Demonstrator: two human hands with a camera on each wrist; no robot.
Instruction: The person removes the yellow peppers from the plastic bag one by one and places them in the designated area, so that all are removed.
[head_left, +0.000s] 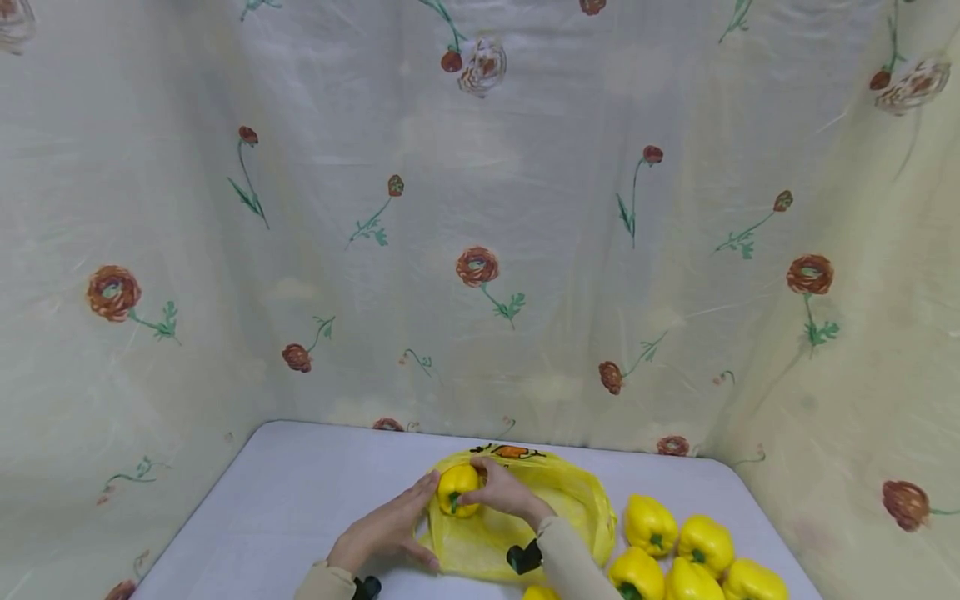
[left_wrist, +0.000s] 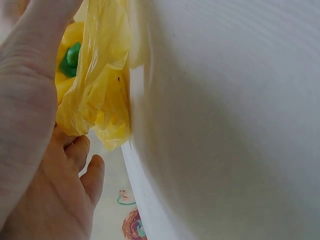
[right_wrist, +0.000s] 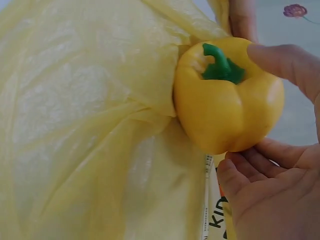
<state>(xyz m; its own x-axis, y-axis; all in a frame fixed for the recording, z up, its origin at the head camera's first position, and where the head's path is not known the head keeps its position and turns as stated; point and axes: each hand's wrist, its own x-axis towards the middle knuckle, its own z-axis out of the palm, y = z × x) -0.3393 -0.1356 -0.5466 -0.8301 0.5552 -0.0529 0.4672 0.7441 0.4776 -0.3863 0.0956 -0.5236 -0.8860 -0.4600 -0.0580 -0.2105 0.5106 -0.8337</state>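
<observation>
A yellow bell pepper [right_wrist: 227,115] with a green stem is gripped between the thumb and fingers of my right hand [head_left: 510,490]. It sits at the left side of a yellow plastic bag [head_left: 573,487], which lies spread on the table with printing at its far edge. My left hand [head_left: 386,525] is beside the bag's left edge, fingers extended toward the pepper and thumb spread low by the bag. In the left wrist view, crumpled bag film [left_wrist: 107,100] partly covers the pepper, and the left fingers [left_wrist: 92,180] show behind it.
Several more yellow bell peppers [head_left: 693,575] are grouped on the table right of the bag. Another pepper [head_left: 540,593] is cut off at the bottom edge. Flower-patterned cloth [head_left: 555,333] hangs behind and beside the white table [head_left: 300,492].
</observation>
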